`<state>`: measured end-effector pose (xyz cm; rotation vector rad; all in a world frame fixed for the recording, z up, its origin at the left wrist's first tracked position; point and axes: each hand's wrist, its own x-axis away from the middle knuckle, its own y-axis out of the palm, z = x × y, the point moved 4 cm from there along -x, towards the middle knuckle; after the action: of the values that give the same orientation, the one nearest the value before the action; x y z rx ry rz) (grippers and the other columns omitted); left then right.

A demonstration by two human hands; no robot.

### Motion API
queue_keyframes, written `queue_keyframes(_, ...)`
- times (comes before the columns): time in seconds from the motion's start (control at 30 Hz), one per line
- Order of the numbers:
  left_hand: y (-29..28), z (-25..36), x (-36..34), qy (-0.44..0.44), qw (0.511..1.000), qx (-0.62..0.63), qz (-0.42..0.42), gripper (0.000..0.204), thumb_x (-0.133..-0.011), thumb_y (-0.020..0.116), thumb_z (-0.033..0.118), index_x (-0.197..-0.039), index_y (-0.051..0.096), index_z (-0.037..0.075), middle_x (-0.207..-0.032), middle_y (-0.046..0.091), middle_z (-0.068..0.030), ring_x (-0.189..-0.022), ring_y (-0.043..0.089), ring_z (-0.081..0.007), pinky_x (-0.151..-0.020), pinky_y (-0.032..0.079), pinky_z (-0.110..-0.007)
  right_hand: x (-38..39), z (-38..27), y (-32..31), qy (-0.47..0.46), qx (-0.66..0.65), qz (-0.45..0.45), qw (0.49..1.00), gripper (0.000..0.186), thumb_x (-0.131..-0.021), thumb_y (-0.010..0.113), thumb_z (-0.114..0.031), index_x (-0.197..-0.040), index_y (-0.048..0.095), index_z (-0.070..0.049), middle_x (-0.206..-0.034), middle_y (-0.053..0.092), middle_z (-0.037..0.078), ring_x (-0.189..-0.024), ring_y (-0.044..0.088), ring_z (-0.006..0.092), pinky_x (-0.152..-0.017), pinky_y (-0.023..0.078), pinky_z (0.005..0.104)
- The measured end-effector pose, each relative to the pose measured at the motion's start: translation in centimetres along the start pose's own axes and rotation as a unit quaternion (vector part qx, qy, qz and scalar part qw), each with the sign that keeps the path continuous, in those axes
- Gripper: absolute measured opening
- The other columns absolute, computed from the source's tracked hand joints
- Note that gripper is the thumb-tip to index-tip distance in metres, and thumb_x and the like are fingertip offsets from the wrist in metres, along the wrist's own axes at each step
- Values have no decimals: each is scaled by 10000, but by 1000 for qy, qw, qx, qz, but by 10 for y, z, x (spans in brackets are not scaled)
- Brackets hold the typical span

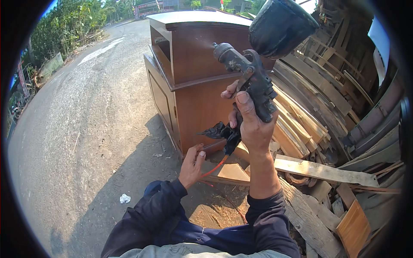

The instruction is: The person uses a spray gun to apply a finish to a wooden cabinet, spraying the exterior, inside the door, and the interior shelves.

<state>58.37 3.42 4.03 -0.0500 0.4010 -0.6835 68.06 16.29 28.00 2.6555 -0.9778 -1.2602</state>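
My right hand (pixel 254 124) is wrapped round the grip of a dark, paint-stained spray gun (pixel 254 79), its thumb up along the back. On top of the gun sits a black paint cup (pixel 282 30). A faint mist leaves the nozzle, which points left past the upper side of a brown wooden cabinet (pixel 206 56). Black plastic (pixel 230 136) is bound round the handle's lower end, where an orange hose (pixel 215 167) comes out. My left hand (pixel 192 167) is low by the cabinet's base, fingers loosely extended. The hose passes close beside it; whether they touch is unclear.
Stacked planks (pixel 297 124) and scrap boards (pixel 322 170) crowd the right side, close to my right arm. A loose brown panel (pixel 355 223) leans at lower right. Paved road (pixel 81 129) runs along the left, with crumpled foil (pixel 124 198) on the ground.
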Motion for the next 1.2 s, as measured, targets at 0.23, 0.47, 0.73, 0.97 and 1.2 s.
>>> queue_keyframes(0.23, 1, 0, 2, -47, 996, 10, -70, 435, -1110, 509, 291, -1407, 497, -27, -1297, 596, -174, -1203, 592, -233, -1040, 464, -348, -32, -2, -36, -23, 149, 90, 984, 227, -1012, 697, -205, -1100, 701, 3, -941, 734, 99, -604, 605, 80, -463, 454, 220)
queue_keyframes(0.47, 3, 1, 0, -42, 994, 20, -95, 426, -1105, 517, 287, -1382, 508, -37, -1276, 608, -175, -1177, 594, -231, -1025, 469, -351, -51, -14, -90, -65, 217, 180, 957, 255, -1009, 708, -232, -1093, 704, 8, -909, 737, 105, -516, 554, 68, -446, 444, 223)
queue_keyframes(0.73, 6, 0, 0, -7, 996, -7, -90, 385, -1077, 575, 234, -1346, 516, -35, -1247, 597, -146, -976, 587, -178, -891, 506, -334, -74, -14, -167, -45, 267, 226, 936, 288, -983, 747, -289, -1068, 714, -16, -893, 744, 100, -532, 562, 78, -452, 439, 241)
queue_keyframes(0.97, 11, 0, 1, 35, 994, -40, -94, 357, -1055, 600, 193, -1326, 528, -28, -1212, 593, -148, -938, 595, -181, -849, 518, -326, -75, -26, -202, -30, 444, 284, 850, 439, -952, 777, -393, -1128, 696, 1, -710, 607, 4, -673, 613, 94, -558, 469, 318)
queue_keyframes(1.2, 15, -1, 6, 53, 989, -80, -115, 372, -1020, 642, 180, -1321, 555, -22, -1220, 588, -157, -922, 637, -210, -813, 540, -340, -70, -32, -186, -33, 425, 215, 879, 439, -942, 780, -409, -1117, 704, -14, -789, 698, 41, -570, 612, 96, -509, 479, 264)
